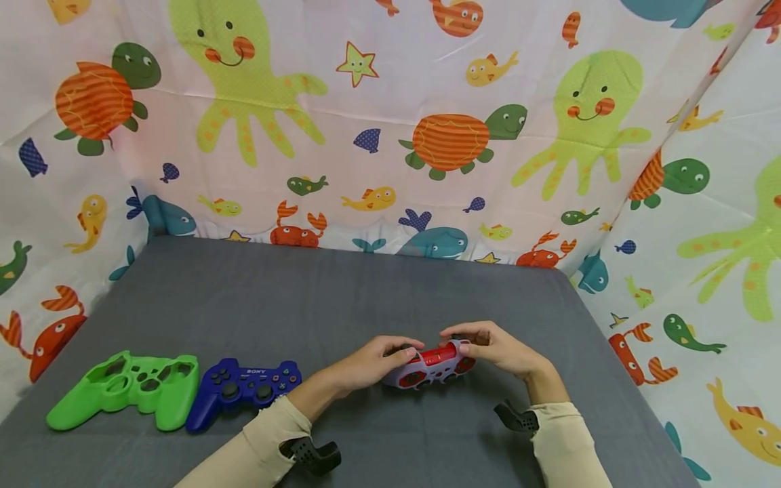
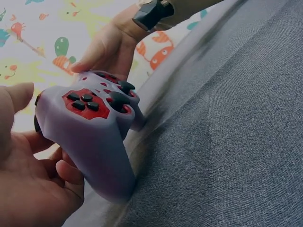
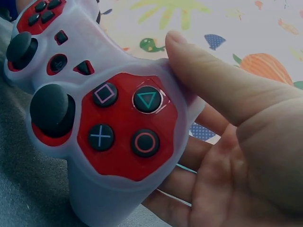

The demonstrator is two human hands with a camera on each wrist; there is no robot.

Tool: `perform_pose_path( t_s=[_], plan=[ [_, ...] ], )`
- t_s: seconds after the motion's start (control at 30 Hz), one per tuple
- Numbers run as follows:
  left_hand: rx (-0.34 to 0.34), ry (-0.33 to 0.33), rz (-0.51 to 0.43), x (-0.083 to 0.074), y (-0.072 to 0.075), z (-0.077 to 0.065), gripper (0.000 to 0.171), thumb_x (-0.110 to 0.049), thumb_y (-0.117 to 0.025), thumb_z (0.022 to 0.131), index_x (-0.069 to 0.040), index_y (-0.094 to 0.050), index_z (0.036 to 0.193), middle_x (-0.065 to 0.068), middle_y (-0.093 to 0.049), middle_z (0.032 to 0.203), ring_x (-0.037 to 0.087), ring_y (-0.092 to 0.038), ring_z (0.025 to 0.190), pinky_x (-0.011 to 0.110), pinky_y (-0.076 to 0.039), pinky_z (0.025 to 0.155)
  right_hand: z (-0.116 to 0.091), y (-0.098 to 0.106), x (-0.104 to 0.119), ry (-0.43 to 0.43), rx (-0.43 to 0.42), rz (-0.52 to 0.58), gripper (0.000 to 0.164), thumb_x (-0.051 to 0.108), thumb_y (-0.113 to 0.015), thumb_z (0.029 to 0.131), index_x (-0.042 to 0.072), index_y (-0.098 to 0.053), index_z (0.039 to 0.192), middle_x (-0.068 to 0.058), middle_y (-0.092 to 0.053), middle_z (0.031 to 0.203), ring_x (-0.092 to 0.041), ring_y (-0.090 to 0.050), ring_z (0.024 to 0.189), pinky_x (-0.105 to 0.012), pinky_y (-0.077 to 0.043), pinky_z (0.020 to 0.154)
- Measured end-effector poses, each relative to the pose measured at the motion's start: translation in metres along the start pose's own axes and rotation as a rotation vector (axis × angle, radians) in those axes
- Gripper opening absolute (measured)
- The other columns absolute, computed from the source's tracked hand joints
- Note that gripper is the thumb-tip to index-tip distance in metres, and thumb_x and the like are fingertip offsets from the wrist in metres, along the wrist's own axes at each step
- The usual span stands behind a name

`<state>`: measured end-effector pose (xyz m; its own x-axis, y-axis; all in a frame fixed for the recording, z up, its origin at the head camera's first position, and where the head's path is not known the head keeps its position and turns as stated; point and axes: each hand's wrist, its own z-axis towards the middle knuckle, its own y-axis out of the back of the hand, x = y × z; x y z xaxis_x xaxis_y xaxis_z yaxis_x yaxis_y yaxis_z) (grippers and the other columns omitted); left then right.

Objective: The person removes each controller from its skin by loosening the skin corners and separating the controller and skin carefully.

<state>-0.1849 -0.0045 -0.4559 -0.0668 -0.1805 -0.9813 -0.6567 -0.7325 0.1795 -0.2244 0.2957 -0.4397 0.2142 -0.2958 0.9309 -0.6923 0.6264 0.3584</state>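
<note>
A red game controller (image 1: 434,371) in a translucent whitish silicone cover (image 2: 102,151) stands tilted on the grey table, its grips down at the cloth. My left hand (image 1: 373,364) holds its left shoulder, fingers curled behind it; in the left wrist view that thumb is raised off the cover. At the right end, my right hand (image 3: 265,142) grips the cover's upper edge, the thumb along the front rim and fingers behind. Black buttons and thumbsticks (image 3: 49,109) show through the cover's openings. Red body is also bare along the top, between the hands.
To the left on the table (image 1: 256,298) lies a blue controller (image 1: 247,386), right beside an empty green silicone cover (image 1: 131,390). A curtain (image 1: 378,88) printed with sea animals hangs behind the table and along both sides. Each wrist carries a small black camera (image 1: 312,455).
</note>
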Motion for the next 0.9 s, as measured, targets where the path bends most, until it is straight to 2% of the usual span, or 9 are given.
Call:
perform_pose_path(
  t_s=[0.2,0.33,0.47,0.63,0.8,0.9],
  plan=[
    [-0.024,-0.005,0.096,-0.0009,-0.0012,0.0006,0.036,-0.035,-0.049,0.107,-0.011,-0.064,0.130,0.007,-0.067,0.118,0.012,-0.060,0.102,0.030,-0.050,0.089,-0.0001,-0.0002,0.0006,0.012,0.029,0.003,0.042,0.012,-0.051,0.105,-0.009,-0.051,0.141,-0.009,-0.070,0.122,-0.014,-0.068,0.096,-0.031,-0.056,0.087],
    [-0.021,0.003,0.117,-0.0009,-0.0001,0.0016,0.036,-0.037,-0.051,0.106,-0.010,-0.063,0.125,0.006,-0.067,0.113,0.012,-0.060,0.099,0.031,-0.050,0.087,-0.0003,-0.0007,0.0024,0.007,0.034,-0.002,0.042,0.013,-0.050,0.105,-0.008,-0.051,0.141,-0.017,-0.067,0.127,-0.015,-0.068,0.097,-0.031,-0.056,0.088],
    [0.006,0.035,0.117,-0.0020,0.0011,0.0023,0.035,-0.038,-0.051,0.106,-0.008,-0.060,0.122,0.006,-0.065,0.108,0.013,-0.059,0.093,0.030,-0.048,0.081,-0.0010,-0.0012,0.0050,0.000,0.053,-0.011,0.042,0.014,-0.048,0.106,-0.007,-0.050,0.142,-0.020,-0.065,0.127,-0.016,-0.067,0.099,-0.032,-0.055,0.088],
    [0.047,0.088,0.021,-0.0017,0.0036,0.0039,0.033,-0.034,-0.054,0.104,-0.005,-0.056,0.119,0.006,-0.061,0.104,0.014,-0.054,0.092,0.028,-0.044,0.080,-0.0004,-0.0030,0.0083,0.011,0.075,-0.029,0.041,0.014,-0.047,0.106,-0.005,-0.051,0.142,-0.018,-0.065,0.123,-0.018,-0.065,0.100,-0.033,-0.055,0.086],
    [0.040,0.144,-0.107,-0.0012,0.0057,0.0067,0.026,-0.029,-0.059,0.101,-0.005,-0.057,0.111,0.001,-0.058,0.098,0.014,-0.051,0.094,0.029,-0.040,0.082,0.0014,-0.0055,0.0089,0.027,0.057,-0.031,0.039,0.011,-0.047,0.105,-0.005,-0.052,0.141,-0.017,-0.066,0.123,-0.019,-0.066,0.099,-0.033,-0.055,0.085],
    [0.046,0.143,-0.178,-0.0033,0.0057,0.0062,0.020,-0.023,-0.061,0.101,-0.004,-0.057,0.107,-0.001,-0.057,0.096,0.014,-0.051,0.094,0.028,-0.040,0.082,0.0008,-0.0058,0.0078,0.023,0.046,-0.031,0.039,0.010,-0.047,0.105,-0.006,-0.052,0.140,-0.017,-0.065,0.125,-0.018,-0.065,0.099,-0.033,-0.055,0.084]
  ],
)
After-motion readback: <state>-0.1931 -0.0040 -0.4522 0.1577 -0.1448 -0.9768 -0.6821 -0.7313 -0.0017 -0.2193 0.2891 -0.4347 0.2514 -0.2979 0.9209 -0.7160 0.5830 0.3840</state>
